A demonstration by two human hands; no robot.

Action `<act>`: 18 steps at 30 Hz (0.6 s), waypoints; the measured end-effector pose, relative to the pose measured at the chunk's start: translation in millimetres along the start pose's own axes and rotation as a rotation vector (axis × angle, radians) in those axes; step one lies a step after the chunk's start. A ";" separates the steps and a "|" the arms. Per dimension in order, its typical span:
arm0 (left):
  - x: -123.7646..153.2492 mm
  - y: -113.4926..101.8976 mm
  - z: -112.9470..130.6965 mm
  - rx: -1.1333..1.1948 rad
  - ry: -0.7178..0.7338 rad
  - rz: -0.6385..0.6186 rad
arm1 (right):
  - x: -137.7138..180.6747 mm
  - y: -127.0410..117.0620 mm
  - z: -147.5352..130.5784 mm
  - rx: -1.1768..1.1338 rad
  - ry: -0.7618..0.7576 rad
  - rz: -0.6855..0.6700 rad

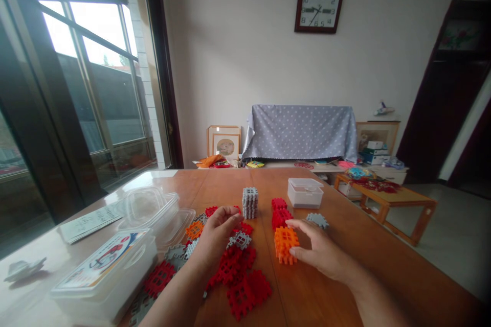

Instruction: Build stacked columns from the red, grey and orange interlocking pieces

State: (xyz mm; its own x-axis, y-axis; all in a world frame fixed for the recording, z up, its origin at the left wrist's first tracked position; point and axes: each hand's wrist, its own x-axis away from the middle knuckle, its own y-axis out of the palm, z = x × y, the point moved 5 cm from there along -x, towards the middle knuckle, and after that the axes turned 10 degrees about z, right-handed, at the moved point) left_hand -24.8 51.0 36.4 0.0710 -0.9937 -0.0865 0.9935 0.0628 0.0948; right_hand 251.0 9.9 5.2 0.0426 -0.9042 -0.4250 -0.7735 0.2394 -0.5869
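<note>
Head view looks down a wooden table [383, 245] strewn with flat plastic waffle tiles; the left hand [215, 237] is bent down over the loose pile of red tiles [240, 276], fingertips curled onto a red piece near the top of the heap, though whether it is pinched or only touched I cannot tell; a grey tile [241, 240] lies just beside those fingertips. The right hand [320, 253] is spread and relaxed, holding nothing, its thumb and forefinger touching the right side of the orange stack [286, 245], which stands on the table between the two hands; behind it sits a red stack [281, 213], and further back a grey stack [250, 202].

These tiles look light, stiff and toothed along the edges; I would judge they grip well at the rim rather than on the flat face, and a stack is best taken by two opposite sides so it does not shear apart; nothing here seems fragile.

A white lidded box [305, 192] stands beyond the stacks; a clear storage box [103, 276] sits at the left edge.
</note>
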 end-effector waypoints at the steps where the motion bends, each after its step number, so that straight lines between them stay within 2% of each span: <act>1: -1.0 -1.2 0.1 0.001 -0.002 0.008 | 0.0 -0.3 0.4 -0.002 -0.003 0.005; 5: -9.3 -13.5 3.2 0.056 0.007 0.060 | -0.7 -3.6 0.4 -0.017 -0.016 0.037; 10: -29.7 -51.2 6.2 -0.041 0.120 0.273 | -2.8 -8.4 0.3 -0.056 -0.019 0.161; 14: -44.5 -76.9 2.4 -0.373 0.221 0.375 | -1.5 -6.0 -4.8 -0.056 -0.059 0.247; 18: -48.1 -88.0 -2.6 -0.966 0.234 0.328 | 1.2 -1.1 -13.9 -0.029 -0.114 0.290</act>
State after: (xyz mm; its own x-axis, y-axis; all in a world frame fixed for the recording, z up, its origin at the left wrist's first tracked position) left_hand -115.4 93.5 29.6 0.2630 -0.8784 -0.3990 0.5637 0.4756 -0.6754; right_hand 243.1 3.7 14.9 -0.1129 -0.7541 -0.6470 -0.7813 0.4697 -0.4111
